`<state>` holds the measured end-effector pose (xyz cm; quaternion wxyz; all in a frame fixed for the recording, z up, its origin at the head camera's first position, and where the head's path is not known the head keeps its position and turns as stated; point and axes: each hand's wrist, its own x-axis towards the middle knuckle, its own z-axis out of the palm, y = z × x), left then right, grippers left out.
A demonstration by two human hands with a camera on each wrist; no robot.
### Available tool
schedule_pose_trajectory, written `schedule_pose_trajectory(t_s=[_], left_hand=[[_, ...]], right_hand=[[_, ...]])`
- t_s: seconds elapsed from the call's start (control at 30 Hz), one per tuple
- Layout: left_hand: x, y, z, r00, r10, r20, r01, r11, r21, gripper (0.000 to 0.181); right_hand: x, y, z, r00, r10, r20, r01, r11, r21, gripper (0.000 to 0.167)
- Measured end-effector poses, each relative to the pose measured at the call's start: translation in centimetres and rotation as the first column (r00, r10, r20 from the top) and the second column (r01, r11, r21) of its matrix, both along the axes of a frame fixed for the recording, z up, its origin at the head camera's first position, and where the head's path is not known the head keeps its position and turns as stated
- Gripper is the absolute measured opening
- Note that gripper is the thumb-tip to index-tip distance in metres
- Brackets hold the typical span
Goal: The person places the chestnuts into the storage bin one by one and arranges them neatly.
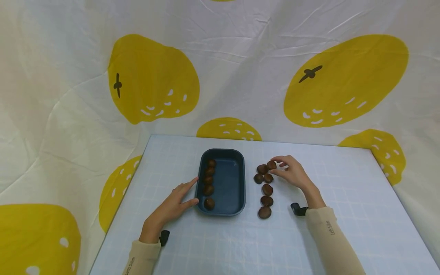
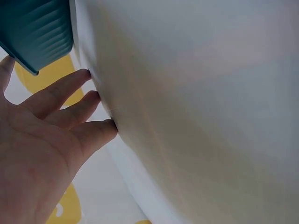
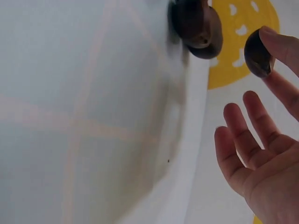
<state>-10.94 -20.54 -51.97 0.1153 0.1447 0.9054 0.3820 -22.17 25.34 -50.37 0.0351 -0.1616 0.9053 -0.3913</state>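
My right hand [image 1: 292,172] pinches a brown chestnut [image 1: 271,165] between thumb and index finger. In the right wrist view that chestnut [image 3: 258,53] is off the table, while the other fingers are spread and hold nothing. Several loose chestnuts [image 1: 266,201] lie in a rough column just left of this hand. A dark blue rectangular tray [image 1: 227,213] stands left of them, with several chestnuts [image 1: 208,190] lined up along its left side. My left hand [image 1: 173,204] is beside the tray's left wall, fingers extended, its index fingertip and thumb at the rim. Its other fingertips meet the tabletop in the left wrist view.
The table [image 1: 227,244] has a pale, faintly checked cover. Behind it and at its left hangs a white cloth [image 1: 240,76] with large yellow fruit prints. A black wrist device [image 1: 298,209] shows by the right wrist, another [image 1: 164,237] by the left.
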Motion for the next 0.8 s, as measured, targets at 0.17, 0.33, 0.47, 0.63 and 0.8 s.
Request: schedule_pose_trajectory(t_s=[0.17,0.33,0.47,0.63,0.8], left_hand=[[0.1,0.0,0.0,1.0,-0.001,-0.003,0.001,1.0,0.006,0.076],[0.1,0.0,-0.1,1.0,-0.002,-0.003,0.002,1.0,0.002,0.076],[0.2,0.0,-0.1,1.0,-0.002,-0.005,0.002,1.0,-0.003,0.076],[0.2,0.0,0.0,1.0,0.005,0.006,-0.005,1.0,-0.005,0.076],[0.2,0.1,0.1,1.0,0.017,0.018,-0.017,1.0,-0.004,0.076]], right_hand=[[0.4,-1.0,1.2,1.0,0.025,-0.005,-0.025,0.999,-0.027,0.043],[0.6,-2.4,2.5,0.997,0.067,-0.029,-0.068,0.997,-0.04,0.044],[0.6,-3.8,3.2,0.99,0.118,-0.071,-0.121,0.992,-0.039,0.044],[0.6,-5.5,3.9,0.978,0.18,-0.107,-0.188,0.98,-0.063,0.041],[0.4,-7.7,4.6,0.963,0.245,-0.115,-0.253,0.966,-0.057,0.04]])
